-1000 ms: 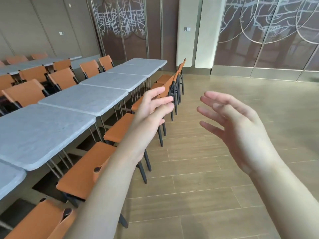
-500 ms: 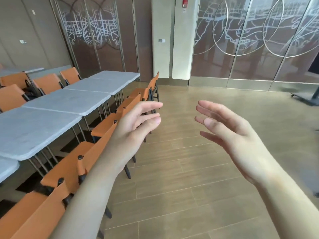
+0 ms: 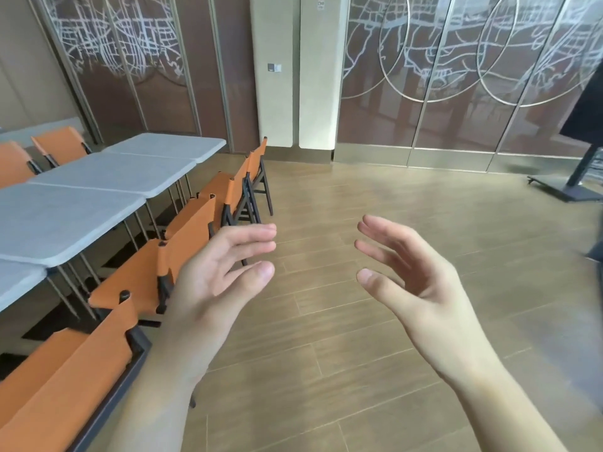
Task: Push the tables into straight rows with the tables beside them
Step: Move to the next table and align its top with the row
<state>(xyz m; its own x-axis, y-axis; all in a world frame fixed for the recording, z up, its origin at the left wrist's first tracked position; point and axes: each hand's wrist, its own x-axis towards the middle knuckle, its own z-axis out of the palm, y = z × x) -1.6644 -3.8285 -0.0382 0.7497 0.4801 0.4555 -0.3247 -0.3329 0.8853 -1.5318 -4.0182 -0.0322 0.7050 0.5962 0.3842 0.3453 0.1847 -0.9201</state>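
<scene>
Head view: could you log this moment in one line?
left hand open, empty | right hand open, empty | grey rectangular tables untouched

Both forearms are bare from the lower edge of the view up to the wrists, with no sleeve showing. The left hand (image 3: 212, 282) and the right hand (image 3: 421, 282) are bare too, with short, plain fingernails on thumbs and fingertips.

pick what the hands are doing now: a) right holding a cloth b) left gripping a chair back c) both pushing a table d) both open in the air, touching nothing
d: the left hand and right hand hang over the floor with fingers spread, clear of the tables.
</scene>
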